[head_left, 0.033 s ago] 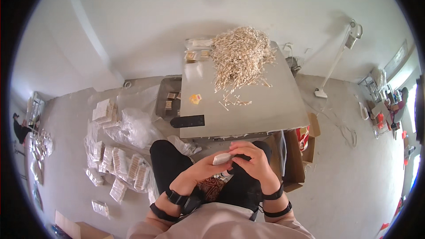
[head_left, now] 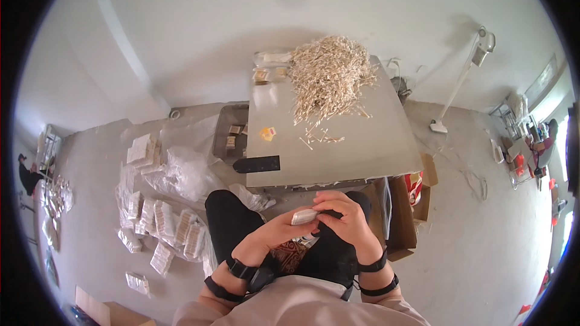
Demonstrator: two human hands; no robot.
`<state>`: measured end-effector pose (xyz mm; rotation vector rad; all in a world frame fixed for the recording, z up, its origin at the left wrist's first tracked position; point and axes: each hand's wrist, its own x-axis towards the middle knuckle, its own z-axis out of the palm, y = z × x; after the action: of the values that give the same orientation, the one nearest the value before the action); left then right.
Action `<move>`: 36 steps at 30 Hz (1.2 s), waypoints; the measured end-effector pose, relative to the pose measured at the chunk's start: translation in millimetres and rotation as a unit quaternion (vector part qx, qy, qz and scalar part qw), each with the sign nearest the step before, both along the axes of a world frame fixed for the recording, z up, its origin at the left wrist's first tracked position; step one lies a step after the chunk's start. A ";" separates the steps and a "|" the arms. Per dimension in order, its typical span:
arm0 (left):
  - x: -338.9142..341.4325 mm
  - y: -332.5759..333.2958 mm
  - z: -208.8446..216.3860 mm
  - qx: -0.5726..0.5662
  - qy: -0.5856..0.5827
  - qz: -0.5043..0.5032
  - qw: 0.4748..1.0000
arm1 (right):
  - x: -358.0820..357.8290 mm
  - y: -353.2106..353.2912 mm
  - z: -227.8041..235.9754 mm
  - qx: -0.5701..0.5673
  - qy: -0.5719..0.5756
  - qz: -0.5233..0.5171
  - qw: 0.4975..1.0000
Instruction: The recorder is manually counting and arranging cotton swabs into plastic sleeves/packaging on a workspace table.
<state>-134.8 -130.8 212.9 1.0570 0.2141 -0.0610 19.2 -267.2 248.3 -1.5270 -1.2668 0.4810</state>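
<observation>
Holding one white packet [head_left: 304, 217] short of the bench's [head_left: 350, 166] near edge, a narrow gap away, the left hand [head_left: 284, 229] has fingers closed round it; the right hand's [head_left: 345, 217] touch its end, grip unclear. One black strip [head_left: 257, 164] overhangs the left edge; one swab heap [head_left: 331, 75] lies farther back.

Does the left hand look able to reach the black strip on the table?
Probably yes: the black strip lies at the near side of the table and nothing visible blocks the left hand, though it holds a white packet.
</observation>
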 end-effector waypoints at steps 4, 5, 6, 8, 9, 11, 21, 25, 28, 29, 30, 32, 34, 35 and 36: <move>-11.7 -5.1 2.2 -0.069 -0.008 -0.003 0.998 | -6.6 3.6 1.1 0.041 0.077 0.045 0.995; -13.8 -6.9 3.7 -0.072 -0.004 0.010 0.997 | -7.7 2.5 1.2 0.048 0.101 0.060 0.992; -13.6 -4.1 4.1 -0.101 -0.014 -0.022 0.995 | -6.4 4.4 -1.7 0.049 0.128 0.070 0.988; -15.3 -5.7 12.2 -0.151 -0.016 -0.036 0.988 | -4.7 4.7 -3.4 0.062 0.159 0.087 0.981; -17.7 -6.9 11.2 -0.151 -0.016 -0.018 0.988 | -7.1 5.1 -2.2 0.078 0.166 0.086 0.979; -20.8 -11.8 7.1 -0.202 -0.051 -0.041 0.977 | -10.2 5.8 1.3 0.086 0.140 0.090 0.982; -19.0 -12.5 11.1 -0.226 -0.061 -0.062 0.970 | -2.1 12.6 9.2 0.085 0.106 0.130 0.982; -26.3 -5.4 22.2 -0.270 -0.085 -0.019 0.959 | -1.5 29.4 15.9 0.105 0.099 0.159 0.977; -23.2 -1.7 32.4 -0.235 -0.077 -0.025 0.969 | -3.0 29.2 21.7 0.087 0.137 0.133 0.978; -21.1 -1.4 33.3 -0.235 -0.079 -0.027 0.969 | -2.4 29.7 23.2 0.090 0.157 0.136 0.974; -20.5 -1.8 34.0 -0.240 -0.077 -0.034 0.967 | -2.1 29.5 23.6 0.101 0.151 0.143 0.973; -20.7 -2.8 34.2 -0.228 -0.078 -0.024 0.970 | -2.1 28.6 26.3 0.092 0.146 0.135 0.976; -22.0 -3.6 32.1 -0.257 -0.073 -0.026 0.963 | -1.7 27.9 30.2 0.078 0.131 0.131 0.980; -22.4 -4.5 31.6 -0.283 -0.068 -0.027 0.956 | -0.9 27.0 31.4 0.076 0.131 0.130 0.980; -22.1 -5.1 32.2 -0.285 -0.068 -0.027 0.956 | 0.4 26.7 32.3 0.076 0.120 0.134 0.981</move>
<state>-157.0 -135.9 245.1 0.4881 0.0343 -0.0917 19.6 -240.5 280.6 -1.1382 -1.2925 0.7042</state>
